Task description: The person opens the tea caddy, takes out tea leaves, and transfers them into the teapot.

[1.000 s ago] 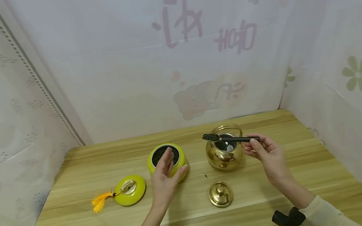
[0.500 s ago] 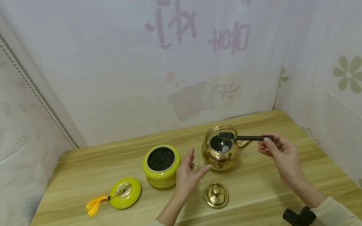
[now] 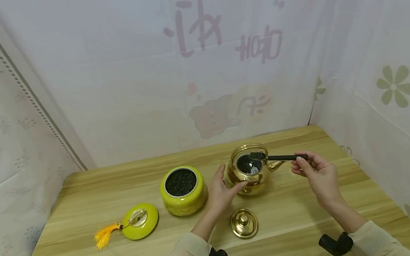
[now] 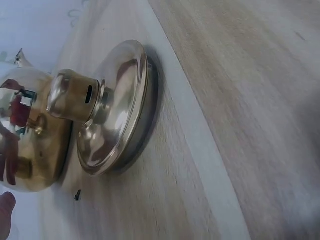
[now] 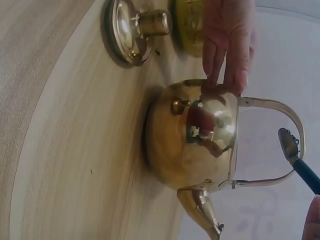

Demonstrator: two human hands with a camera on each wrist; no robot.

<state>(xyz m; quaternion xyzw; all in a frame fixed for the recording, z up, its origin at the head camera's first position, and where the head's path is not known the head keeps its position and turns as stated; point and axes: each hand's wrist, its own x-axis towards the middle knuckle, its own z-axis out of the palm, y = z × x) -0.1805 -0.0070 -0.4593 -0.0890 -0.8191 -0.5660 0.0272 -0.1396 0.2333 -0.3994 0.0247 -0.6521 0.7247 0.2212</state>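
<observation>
The gold teapot (image 3: 251,182) stands uncovered, its looped handle raised and its spout to the right. My left hand (image 3: 221,192) is at the pot's left side, thumb and fingers spread; in the right wrist view its fingertips (image 5: 241,80) appear to touch the pot near the rim. My right hand (image 3: 319,175) pinches the black handle of a tea scoop (image 3: 284,157). The scoop's bowl, heaped with dark tea leaves (image 3: 257,155), hangs over the pot's mouth. Left of the pot stands a yellow-green tea jar (image 3: 185,203) full of dark leaves.
The gold teapot lid (image 3: 244,224) lies knob up in front of the pot. A yellow-green jar lid (image 3: 140,221) with an orange tassel (image 3: 106,236) lies at the left. A dark tea leaf (image 4: 77,195) lies on the wooden table (image 3: 287,240). Patterned curtains hang behind.
My left hand has moved right, from over the tea jar to the teapot's side. The loaded scoop has shifted right, from the pot's left edge to above its mouth.
</observation>
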